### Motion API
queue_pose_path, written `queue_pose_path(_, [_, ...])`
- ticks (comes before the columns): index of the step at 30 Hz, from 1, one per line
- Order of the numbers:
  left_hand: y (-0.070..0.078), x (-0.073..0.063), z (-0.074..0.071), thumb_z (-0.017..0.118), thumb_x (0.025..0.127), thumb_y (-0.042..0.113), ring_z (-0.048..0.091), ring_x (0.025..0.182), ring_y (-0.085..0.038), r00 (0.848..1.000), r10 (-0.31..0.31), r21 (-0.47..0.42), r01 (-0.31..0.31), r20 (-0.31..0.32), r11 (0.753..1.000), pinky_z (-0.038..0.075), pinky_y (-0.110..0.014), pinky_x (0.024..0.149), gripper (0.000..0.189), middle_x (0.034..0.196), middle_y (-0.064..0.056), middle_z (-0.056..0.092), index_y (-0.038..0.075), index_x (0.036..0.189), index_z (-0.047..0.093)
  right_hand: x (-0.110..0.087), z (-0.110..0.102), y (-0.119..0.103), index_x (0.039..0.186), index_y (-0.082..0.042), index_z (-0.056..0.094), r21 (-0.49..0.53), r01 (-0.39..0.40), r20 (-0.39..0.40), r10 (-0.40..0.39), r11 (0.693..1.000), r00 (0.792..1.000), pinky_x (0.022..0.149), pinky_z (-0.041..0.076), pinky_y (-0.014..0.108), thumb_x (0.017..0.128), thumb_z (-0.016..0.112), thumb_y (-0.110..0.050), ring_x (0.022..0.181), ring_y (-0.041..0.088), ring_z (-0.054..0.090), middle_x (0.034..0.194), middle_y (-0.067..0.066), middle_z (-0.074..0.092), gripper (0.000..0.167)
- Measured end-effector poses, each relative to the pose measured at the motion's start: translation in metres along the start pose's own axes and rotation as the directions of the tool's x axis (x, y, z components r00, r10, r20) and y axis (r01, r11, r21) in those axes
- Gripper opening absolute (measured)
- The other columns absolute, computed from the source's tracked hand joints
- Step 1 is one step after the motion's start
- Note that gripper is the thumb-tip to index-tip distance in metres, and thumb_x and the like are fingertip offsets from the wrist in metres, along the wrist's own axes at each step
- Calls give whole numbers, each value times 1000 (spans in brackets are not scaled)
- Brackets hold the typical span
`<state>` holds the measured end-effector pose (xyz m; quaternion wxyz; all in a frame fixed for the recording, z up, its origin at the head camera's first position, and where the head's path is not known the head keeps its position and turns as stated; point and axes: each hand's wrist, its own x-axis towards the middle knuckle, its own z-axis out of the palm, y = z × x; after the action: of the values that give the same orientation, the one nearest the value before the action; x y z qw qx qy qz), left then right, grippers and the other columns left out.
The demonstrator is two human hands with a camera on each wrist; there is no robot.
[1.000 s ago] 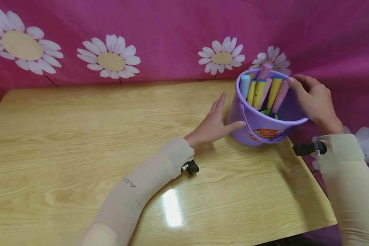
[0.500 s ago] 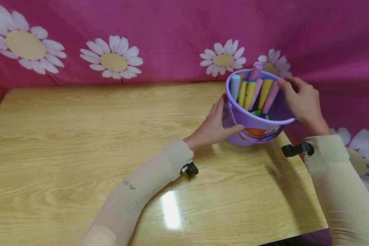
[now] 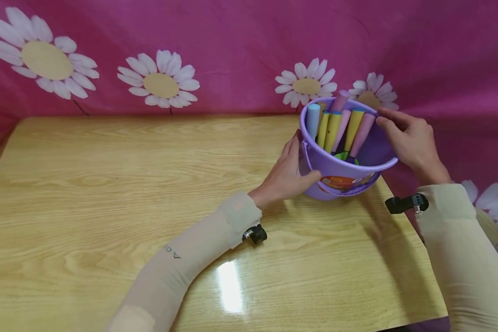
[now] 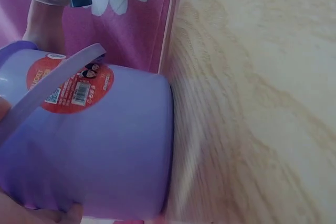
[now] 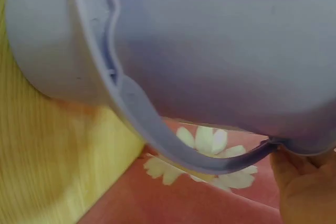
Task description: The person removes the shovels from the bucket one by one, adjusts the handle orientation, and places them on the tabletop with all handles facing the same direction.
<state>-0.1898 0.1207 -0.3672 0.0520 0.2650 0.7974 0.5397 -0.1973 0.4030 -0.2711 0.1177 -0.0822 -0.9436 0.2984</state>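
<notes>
The right hand (image 3: 412, 143) pinched a round purple plastic bucket (image 3: 334, 168) at the rim; the left hand (image 3: 284, 177) lay spread against its side. Holding 3 yellow rods (image 3: 333, 133) among others, it had shifted left, seemingly further onto the pale wooden table (image 3: 149, 207).

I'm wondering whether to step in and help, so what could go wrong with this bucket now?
The purple bucket stands near the right edge of the table; a shove that way might send it over.

The colored handles inside lean and reach up around the rim, so a sharp tilt could spill some.

The bucket's bail hangs loose near the left hand and could snag its thumb.
</notes>
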Motion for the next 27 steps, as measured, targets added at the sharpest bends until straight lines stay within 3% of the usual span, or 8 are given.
queue_pose_path(2, [0,-1,-2,66,86,39,26,159,-21,1000,-8,9,8,-5,1000,29,-39,128,111,176,-4,7,19,166,-8,1,4,1,146,-39,57,16,12,0,-12,1000,1000,100,44,18,98,57,-57,120,0,58,151,8,59,52])
queue_pose_path(4, [0,-3,-4,64,86,40,25,160,-21,1000,-23,20,23,-13,1000,30,-40,128,110,176,-4,8,20,166,-9,2,9,-1,148,-38,55,24,11,9,-12,1000,1000,93,41,15,98,58,-54,115,0,56,151,9,58,53])
queue_pose_path(8, [0,-6,-13,62,86,41,28,158,-22,998,-49,28,50,-37,998,34,-43,126,109,175,-4,10,23,166,-10,6,17,-11,157,-34,44,29,-5,79,3,1000,997,96,42,26,99,54,-53,124,23,54,154,14,54,61])
queue_pose_path(13, [-3,-11,-27,61,86,40,31,156,-24,997,-58,31,60,-58,998,34,-45,126,107,174,-7,12,21,166,-8,8,27,-24,161,-25,36,90,9,178,-25,996,984,100,41,37,100,51,-50,128,33,49,155,19,49,67])
queue_pose_path(17, [-8,-16,-41,61,87,37,34,154,-23,996,-54,30,56,-71,998,34,-44,126,106,173,-7,16,20,167,-6,8,36,-32,161,-28,36,153,-9,221,-26,988,975,101,39,36,100,52,-50,132,32,46,161,15,43,67])
queue_pose_path(22, [-15,-24,-62,61,87,33,37,152,-21,996,-44,37,47,-84,998,35,-42,125,103,172,-6,22,19,167,-2,4,50,-40,157,-33,41,248,-10,223,-47,969,974,96,39,29,101,47,-53,126,23,49,156,8,45,59])
queue_pose_path(27, [-23,-36,-85,61,87,29,38,151,-19,994,-53,43,58,-100,997,36,-43,125,100,170,-5,27,20,167,3,0,69,-53,153,-29,46,309,67,204,-135,949,970,93,44,29,104,41,-48,119,19,54,145,10,52,53])
